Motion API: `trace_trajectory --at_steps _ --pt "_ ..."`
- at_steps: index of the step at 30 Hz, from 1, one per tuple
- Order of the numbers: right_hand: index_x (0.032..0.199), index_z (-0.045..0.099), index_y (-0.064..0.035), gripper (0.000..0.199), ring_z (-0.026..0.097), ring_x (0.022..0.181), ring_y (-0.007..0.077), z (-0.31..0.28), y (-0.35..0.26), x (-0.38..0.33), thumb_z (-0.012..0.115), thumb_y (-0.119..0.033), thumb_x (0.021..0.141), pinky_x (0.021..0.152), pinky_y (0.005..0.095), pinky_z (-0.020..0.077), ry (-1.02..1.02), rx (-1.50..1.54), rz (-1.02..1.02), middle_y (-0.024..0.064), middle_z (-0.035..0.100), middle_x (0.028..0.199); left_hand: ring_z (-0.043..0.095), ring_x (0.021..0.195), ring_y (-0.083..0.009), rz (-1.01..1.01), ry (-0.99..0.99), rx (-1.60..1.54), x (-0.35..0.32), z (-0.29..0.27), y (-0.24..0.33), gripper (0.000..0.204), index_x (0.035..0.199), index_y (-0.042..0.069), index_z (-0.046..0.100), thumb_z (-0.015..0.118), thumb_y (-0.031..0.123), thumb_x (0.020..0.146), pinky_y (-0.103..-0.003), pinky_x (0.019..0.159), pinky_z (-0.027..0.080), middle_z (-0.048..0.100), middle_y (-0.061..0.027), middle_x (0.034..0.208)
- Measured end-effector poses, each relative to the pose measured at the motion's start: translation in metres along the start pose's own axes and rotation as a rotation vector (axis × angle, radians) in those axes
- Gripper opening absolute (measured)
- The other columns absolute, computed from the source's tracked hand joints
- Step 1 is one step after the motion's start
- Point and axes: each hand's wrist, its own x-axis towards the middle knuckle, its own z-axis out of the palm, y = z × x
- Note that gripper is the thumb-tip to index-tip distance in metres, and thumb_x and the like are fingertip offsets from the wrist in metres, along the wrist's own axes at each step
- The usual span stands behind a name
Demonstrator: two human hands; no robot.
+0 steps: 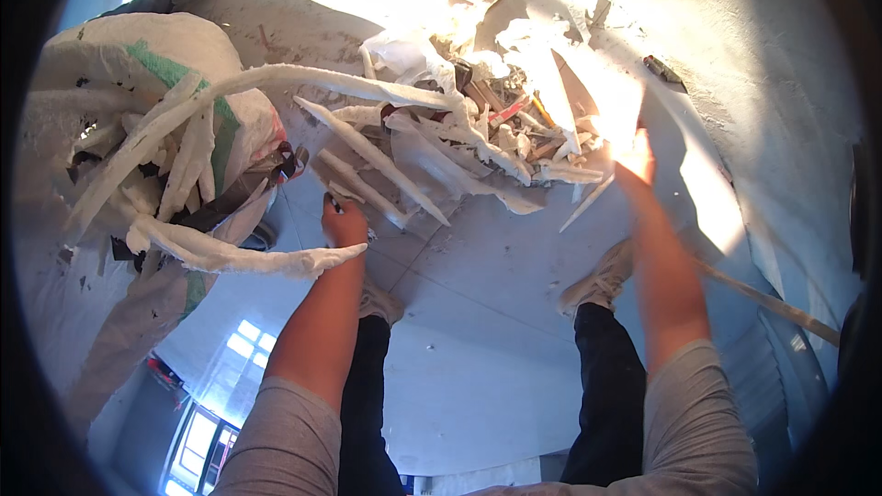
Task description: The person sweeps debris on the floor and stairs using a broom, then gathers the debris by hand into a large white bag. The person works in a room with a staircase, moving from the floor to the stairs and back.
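Note:
My left hand (345, 223) is closed low over the floor, beside the pale strips at the pile's left end. A small dark bit shows at its fingers, too small to name. Farther right, my right hand (634, 161) grips the lower edge of a pale flat board (614, 103), which stands tilted against the debris; glare washes out the fingertips. Between my hands and beyond them lies a heap of debris (514, 124), with broken white strips, wood bits and crumpled plastic film. One long curved white strip (303, 76) reaches from the heap to the left.
At the left stands a white woven sack (165, 37) with green bands, stuffed with pale strips. Another strip (243, 253) juts from it past my left forearm. My shoes (602, 277) stand on the tiled floor (459, 312). A thin stick (772, 301) lies at the right.

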Motion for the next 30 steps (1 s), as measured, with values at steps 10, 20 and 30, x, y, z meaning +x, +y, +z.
trace_trajectory --at_steps 10,20,30 --pt "0.153 0.029 -0.0124 0.075 0.052 0.121 0.0390 0.055 -0.118 -0.104 0.045 -0.001 0.080 0.105 0.0407 0.0398 -0.415 0.075 -0.139 0.0274 0.052 0.131 0.059 0.114 -0.0280 0.000 -0.367 -0.505 -0.044 0.067 0.071 0.063 0.141 0.007 0.043 0.053 0.006 0.079 -0.036 0.097 0.046 0.060 -0.0141 0.126" --pt "0.146 0.034 0.0003 0.064 0.053 0.119 0.0455 0.093 -0.066 -0.038 0.046 -0.012 0.085 0.100 0.0444 0.0440 -0.264 -0.153 -0.282 0.0334 0.053 0.128 0.059 0.117 -0.0277 0.005 -0.339 -0.510 -0.038 0.072 0.109 0.065 0.145 0.008 0.039 0.048 0.001 0.081 -0.034 0.099 0.045 0.060 -0.0150 0.127" --pt "0.152 0.030 -0.0068 0.077 0.052 0.127 0.0243 0.111 -0.174 -0.089 0.056 0.000 0.080 0.106 0.0270 0.0369 -0.787 0.630 -0.029 0.0193 0.053 0.139 0.059 0.110 -0.0202 -0.022 -0.599 -0.803 -0.052 0.090 0.149 0.061 0.140 0.008 0.045 0.071 0.022 0.087 -0.033 0.092 0.048 0.059 -0.0086 0.127"
